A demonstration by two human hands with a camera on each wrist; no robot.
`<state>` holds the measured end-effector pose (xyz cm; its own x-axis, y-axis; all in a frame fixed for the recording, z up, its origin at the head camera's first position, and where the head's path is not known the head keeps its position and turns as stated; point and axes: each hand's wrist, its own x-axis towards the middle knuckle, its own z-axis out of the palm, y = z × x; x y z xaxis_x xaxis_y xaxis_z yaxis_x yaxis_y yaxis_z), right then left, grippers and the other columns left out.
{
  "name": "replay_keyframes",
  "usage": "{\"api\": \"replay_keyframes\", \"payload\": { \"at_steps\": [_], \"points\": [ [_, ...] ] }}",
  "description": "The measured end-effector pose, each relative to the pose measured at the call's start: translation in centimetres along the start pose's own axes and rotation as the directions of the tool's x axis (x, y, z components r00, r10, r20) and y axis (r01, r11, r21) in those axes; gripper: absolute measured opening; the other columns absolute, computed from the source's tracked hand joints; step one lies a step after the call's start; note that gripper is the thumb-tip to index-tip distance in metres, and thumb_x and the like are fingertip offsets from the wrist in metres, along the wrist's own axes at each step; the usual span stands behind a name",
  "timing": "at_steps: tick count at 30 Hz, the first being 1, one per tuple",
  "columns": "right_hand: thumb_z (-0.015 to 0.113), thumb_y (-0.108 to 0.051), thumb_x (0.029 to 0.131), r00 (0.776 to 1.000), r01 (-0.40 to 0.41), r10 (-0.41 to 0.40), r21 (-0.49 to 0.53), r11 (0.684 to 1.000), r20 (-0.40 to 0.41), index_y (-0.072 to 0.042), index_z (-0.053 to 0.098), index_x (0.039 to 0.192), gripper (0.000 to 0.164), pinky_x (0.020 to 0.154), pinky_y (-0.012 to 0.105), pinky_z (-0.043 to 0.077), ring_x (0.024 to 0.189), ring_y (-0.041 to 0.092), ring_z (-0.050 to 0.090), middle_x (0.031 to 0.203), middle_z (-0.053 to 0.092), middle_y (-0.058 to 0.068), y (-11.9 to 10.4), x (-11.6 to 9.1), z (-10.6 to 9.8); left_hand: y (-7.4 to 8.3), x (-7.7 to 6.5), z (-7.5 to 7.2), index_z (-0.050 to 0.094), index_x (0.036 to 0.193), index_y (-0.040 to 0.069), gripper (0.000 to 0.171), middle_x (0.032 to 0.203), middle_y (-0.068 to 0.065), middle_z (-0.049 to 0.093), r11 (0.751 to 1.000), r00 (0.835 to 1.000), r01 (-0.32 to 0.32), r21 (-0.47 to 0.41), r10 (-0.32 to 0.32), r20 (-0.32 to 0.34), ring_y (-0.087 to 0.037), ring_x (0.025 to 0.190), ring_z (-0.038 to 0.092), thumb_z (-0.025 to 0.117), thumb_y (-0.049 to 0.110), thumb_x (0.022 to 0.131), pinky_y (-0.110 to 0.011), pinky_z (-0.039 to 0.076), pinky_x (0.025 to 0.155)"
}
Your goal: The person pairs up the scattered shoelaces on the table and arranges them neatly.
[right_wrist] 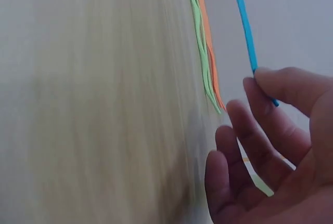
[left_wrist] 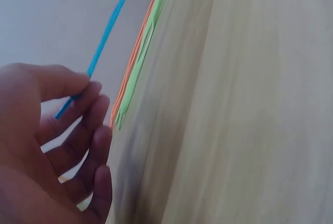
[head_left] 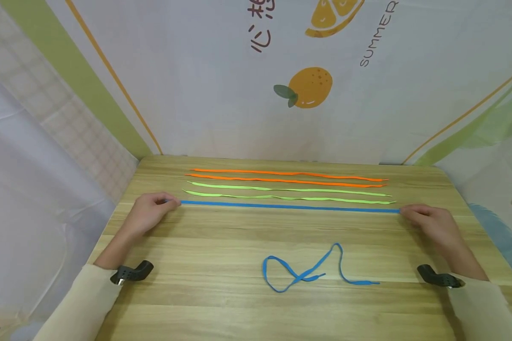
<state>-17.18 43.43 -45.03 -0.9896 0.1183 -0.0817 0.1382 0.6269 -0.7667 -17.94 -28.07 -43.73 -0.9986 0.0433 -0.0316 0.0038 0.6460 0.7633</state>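
A blue shoelace (head_left: 290, 206) is stretched straight between both hands. My left hand (head_left: 152, 211) pinches one end between thumb and forefinger; in the left wrist view a short tip of the blue shoelace (left_wrist: 108, 29) pokes out past the thumb. At the other end my right hand (head_left: 434, 224) pinches the lace the same way, its tip showing beyond the fingers in the right wrist view. Just behind it lie two lime green shoelaces (head_left: 290, 197), and farther back two orange shoelaces (head_left: 281, 180), all roughly parallel. A second blue shoelace (head_left: 281, 261) lies looped on the wood nearer the front.
The wooden table (head_left: 205, 293) ends at the back against a white printed cloth (head_left: 213, 94) with fruit pictures. More cloth hangs along the left and right sides. Each wrist carries a black strap-on device, such as the left wrist's camera mount (head_left: 132, 272).
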Motion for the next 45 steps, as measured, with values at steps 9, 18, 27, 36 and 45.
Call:
{"api": "replay_keyframes", "payload": {
  "at_steps": [9,18,27,36,45],
  "points": [
    [0.068,-0.05,0.107,0.997,-0.076,0.073,-0.134,0.988,-0.024,0.006,0.071,0.139,0.064,0.074,0.024,0.049,0.095,0.011,0.058,0.11,0.07,-0.006,-0.9,1.0,0.6,0.7,1.5,0.9,0.083,0.112,0.004,0.027,0.112,-0.014,0.079,0.989,1.0,-0.014,0.145,0.017,-0.02,-0.029,0.098,0.064,0.07,0.027,0.106,-0.04,0.046,0.083],
    [0.067,-0.046,0.108,0.997,-0.072,0.065,-0.174,0.982,-0.045,0.01,0.071,0.134,0.062,0.081,0.031,0.045,0.129,0.049,0.056,0.147,0.06,0.035,-1.2,1.5,1.0,1.6,2.7,1.4,0.084,0.106,0.006,0.026,0.095,-0.008,0.079,0.97,1.0,-0.001,0.244,0.002,-0.002,-0.024,0.08,0.062,0.072,0.028,0.1,-0.036,0.046,0.068],
    [0.072,-0.039,0.104,0.997,0.031,-0.052,-0.295,0.955,-0.064,0.008,0.078,0.118,0.05,0.09,0.048,0.045,0.125,0.054,0.059,0.137,0.065,0.035,-1.1,2.1,1.5,2.3,3.2,1.7,0.083,0.1,0.008,0.024,0.093,-0.008,0.078,0.95,0.999,0.054,0.308,-0.054,-0.007,-0.024,0.073,0.063,0.073,0.029,0.094,-0.035,0.046,0.057],
    [0.075,-0.032,0.101,0.988,0.103,-0.137,-0.355,0.929,-0.073,0.007,0.081,0.107,0.039,0.09,0.057,0.048,0.117,0.053,0.062,0.129,0.067,0.032,-1.1,2.1,2.0,2.4,3.2,1.9,0.08,0.098,0.01,0.02,0.089,-0.007,0.075,0.943,0.997,0.073,0.323,-0.068,-0.027,-0.025,0.073,0.062,0.075,0.029,0.093,-0.037,0.045,0.058],
    [0.075,-0.035,0.102,0.993,0.065,-0.094,-0.336,0.94,-0.071,0.009,0.079,0.115,0.046,0.096,0.065,0.047,0.122,0.058,0.058,0.135,0.062,0.036,-1.3,2.0,2.2,2.2,3.2,2.0,0.079,0.098,0.01,0.02,0.09,-0.007,0.076,0.942,0.998,0.063,0.33,-0.053,-0.04,-0.027,0.077,0.065,0.076,0.029,0.093,-0.037,0.046,0.06]
  ]
}}
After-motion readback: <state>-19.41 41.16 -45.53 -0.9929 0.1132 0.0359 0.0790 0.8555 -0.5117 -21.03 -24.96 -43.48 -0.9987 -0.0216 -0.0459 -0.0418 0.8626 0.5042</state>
